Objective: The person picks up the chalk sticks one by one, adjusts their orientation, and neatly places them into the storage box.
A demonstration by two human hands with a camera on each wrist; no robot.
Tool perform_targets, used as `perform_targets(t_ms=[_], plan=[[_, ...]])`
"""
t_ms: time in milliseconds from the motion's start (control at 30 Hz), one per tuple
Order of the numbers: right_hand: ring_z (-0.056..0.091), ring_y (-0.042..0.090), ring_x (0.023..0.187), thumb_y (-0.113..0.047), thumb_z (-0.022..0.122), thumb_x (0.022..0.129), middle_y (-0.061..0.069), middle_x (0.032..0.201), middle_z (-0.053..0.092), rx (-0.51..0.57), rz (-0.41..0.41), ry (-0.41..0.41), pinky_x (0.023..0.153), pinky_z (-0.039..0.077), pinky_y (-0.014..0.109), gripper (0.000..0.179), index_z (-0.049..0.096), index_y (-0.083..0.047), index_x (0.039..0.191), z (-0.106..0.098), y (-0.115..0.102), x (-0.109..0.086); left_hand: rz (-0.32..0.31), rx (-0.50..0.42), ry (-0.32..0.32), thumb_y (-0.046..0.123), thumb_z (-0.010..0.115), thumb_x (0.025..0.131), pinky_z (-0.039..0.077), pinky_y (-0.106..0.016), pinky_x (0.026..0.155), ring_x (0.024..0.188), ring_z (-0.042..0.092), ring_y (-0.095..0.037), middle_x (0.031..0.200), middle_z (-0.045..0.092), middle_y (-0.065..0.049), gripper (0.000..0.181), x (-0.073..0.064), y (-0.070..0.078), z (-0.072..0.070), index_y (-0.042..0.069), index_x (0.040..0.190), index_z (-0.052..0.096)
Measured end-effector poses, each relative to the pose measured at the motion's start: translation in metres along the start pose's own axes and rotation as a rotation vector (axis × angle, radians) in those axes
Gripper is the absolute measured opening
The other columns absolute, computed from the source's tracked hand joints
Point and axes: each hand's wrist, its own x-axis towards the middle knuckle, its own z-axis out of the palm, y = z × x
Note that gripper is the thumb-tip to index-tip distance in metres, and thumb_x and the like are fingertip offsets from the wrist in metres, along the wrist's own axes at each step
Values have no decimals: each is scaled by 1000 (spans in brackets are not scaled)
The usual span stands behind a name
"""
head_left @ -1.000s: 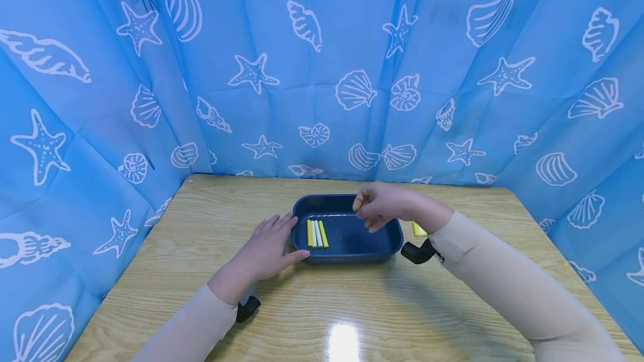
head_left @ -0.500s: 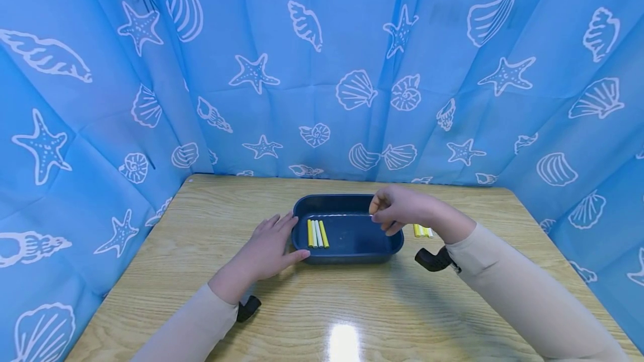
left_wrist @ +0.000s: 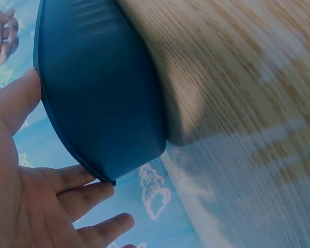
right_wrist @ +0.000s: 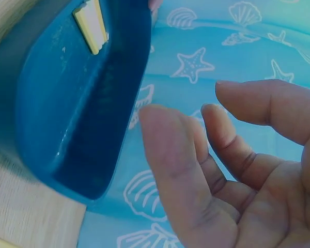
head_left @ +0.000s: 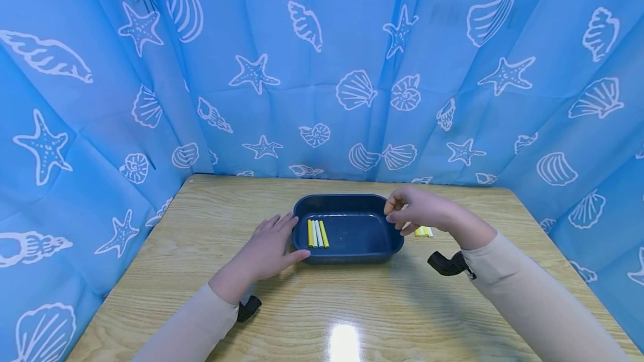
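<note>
A dark blue rectangular tray stands on the table. Yellow and white sticks that look like chalk lie side by side at its left end. My left hand rests at the tray's left end, its spread fingers and thumb touching the rim, as the left wrist view also shows. Over the tray's right edge hovers my right hand, fingers loosely bent. The right wrist view shows nothing between its thumb and fingers. Just beyond the tray's right side are more yellow and white sticks, partly hidden by that hand.
The wooden table extends around the tray, with a bright light reflection near its front. A blue curtain with white shells and starfish hangs behind and at both sides. A black wrist-worn device projects below the right wrist.
My right hand has moved right, from above the tray's interior to its right edge, uncovering more of the sticks there. My left hand and the sticks in the tray stay put.
</note>
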Motion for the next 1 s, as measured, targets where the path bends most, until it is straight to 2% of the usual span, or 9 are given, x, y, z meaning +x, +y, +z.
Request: perform_targets(t_ms=[367,600,767,1000], plan=[[60,28,89,-6,58,99,15,99,56,14,15,81,76,60,40,23,55,11,114,-9,23,-10,-4,-1,-8,60,61,93,15,-59,120,149,22,-41,163,27,-15,89,0,-1,0,6,157,32],[63,28,93,-7,58,100,16,103,58,-25,17,157,80,60,44,23,57,10,116,-11,43,-12,-5,-1,-10,60,61,93,15,-59,120,149,21,-41,163,26,-14,89,0,0,-1,6,157,31],[64,32,95,-7,56,101,17,103,58,-46,12,199,81,59,47,24,57,11,117,-13,58,-11,-5,-4,-8,59,62,93,16,-59,120,149,22,-42,163,27,-15,88,-1,0,-2,6,157,32],[61,37,101,-6,54,101,20,107,56,-39,60,258,86,58,49,31,53,15,123,-15,77,-7,4,-5,-3,59,62,93,17,-61,119,148,23,-42,162,28,-16,88,-1,-1,-1,5,156,33]])
